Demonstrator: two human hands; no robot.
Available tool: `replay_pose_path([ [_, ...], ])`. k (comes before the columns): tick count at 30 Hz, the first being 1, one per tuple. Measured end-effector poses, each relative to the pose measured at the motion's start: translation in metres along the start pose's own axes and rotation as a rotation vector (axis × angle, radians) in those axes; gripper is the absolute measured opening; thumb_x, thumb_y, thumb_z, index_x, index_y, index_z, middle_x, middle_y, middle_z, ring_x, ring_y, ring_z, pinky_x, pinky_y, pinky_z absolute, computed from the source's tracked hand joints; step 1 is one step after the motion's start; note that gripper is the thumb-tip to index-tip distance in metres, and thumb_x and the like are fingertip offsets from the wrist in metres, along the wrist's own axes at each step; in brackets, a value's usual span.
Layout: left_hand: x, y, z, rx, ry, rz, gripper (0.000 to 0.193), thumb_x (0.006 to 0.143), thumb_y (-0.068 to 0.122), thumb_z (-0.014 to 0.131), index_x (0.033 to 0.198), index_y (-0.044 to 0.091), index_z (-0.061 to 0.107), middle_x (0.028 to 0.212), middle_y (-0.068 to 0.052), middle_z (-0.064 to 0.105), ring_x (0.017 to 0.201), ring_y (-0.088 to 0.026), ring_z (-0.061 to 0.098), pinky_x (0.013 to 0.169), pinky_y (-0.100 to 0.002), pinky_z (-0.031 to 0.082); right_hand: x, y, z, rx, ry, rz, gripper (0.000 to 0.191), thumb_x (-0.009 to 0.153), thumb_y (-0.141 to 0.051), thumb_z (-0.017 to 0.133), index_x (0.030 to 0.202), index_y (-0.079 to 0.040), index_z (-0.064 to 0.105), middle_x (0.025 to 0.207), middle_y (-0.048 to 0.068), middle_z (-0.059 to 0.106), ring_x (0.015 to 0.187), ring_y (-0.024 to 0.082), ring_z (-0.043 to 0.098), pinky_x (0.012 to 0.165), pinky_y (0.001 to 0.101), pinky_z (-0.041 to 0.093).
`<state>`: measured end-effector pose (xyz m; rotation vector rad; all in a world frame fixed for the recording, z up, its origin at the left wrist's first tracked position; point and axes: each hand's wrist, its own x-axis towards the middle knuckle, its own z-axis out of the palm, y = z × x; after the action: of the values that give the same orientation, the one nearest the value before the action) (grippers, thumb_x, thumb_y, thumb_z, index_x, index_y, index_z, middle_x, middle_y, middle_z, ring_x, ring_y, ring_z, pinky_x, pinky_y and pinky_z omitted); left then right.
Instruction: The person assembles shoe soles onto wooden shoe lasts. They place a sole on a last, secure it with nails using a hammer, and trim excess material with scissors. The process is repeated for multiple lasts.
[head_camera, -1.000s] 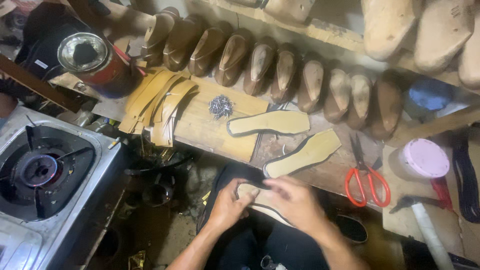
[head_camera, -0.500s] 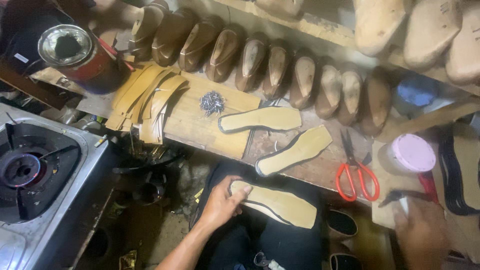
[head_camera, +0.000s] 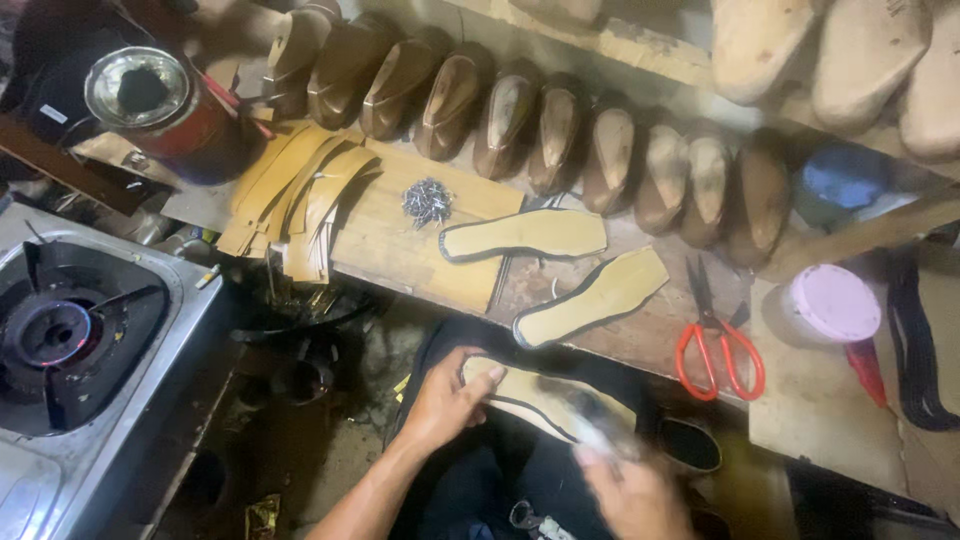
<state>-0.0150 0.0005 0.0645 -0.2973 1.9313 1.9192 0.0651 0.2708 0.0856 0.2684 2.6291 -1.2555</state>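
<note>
Left hand (head_camera: 447, 405) is clamped on the heel end of the insole (head_camera: 545, 397) lying on the lap, just below the worktop (head_camera: 800, 400) front edge. Right hand (head_camera: 625, 480) is all blur over the toe end, grip can't be made out.
</note>
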Motion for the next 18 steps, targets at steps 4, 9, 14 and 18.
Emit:
replay_pose_path([
  [4,0.001,-0.005,-0.002,-0.030,0.005,0.014,0.046,0.090,0.030,0.067,0.127,0.004,0.060,0.080,-0.006,0.074,0.052,-0.013,0.064,0.045,-0.028,0.051,-0.020,-0.043,0.029,0.290,0.067,-0.194,0.039,0.090,-0.016,0.063,0.125,-0.002,0.069,0.074,0.011,0.074,0.059,0.015,0.068,0.056,0.0320,0.056],
  [9,0.003,-0.010,-0.004,-0.039,0.026,0.055,0.042,0.090,0.026,0.070,0.124,0.003,0.063,0.081,-0.007,0.072,0.055,-0.012,0.066,0.046,-0.029,0.055,-0.004,-0.073,0.052,0.245,0.130,-0.576,0.033,0.096,-0.017,0.060,0.123,0.002,0.068,0.088,0.010,0.071,0.067,0.013,0.067,0.063,0.0279,0.055],
  [14,0.004,-0.011,-0.004,-0.006,0.020,0.071,0.039,0.087,0.021,0.067,0.122,0.003,0.063,0.081,-0.010,0.072,0.052,-0.014,0.064,0.046,-0.029,0.054,0.019,-0.090,0.046,0.085,-0.023,-0.553,0.028,0.098,-0.016,0.062,0.120,0.001,0.069,0.087,0.013,0.071,0.073,0.018,0.067,0.064,0.0326,0.055],
  [18,0.006,-0.011,-0.004,-0.025,0.019,0.052,0.037,0.088,0.021,0.069,0.120,0.002,0.063,0.083,-0.007,0.071,0.054,-0.012,0.064,0.047,-0.029,0.055,-0.012,-0.100,0.027,0.266,-0.012,-0.424,0.027,0.097,-0.016,0.059,0.117,-0.005,0.073,0.079,0.008,0.070,0.066,0.018,0.064,0.058,0.0331,0.054],
])
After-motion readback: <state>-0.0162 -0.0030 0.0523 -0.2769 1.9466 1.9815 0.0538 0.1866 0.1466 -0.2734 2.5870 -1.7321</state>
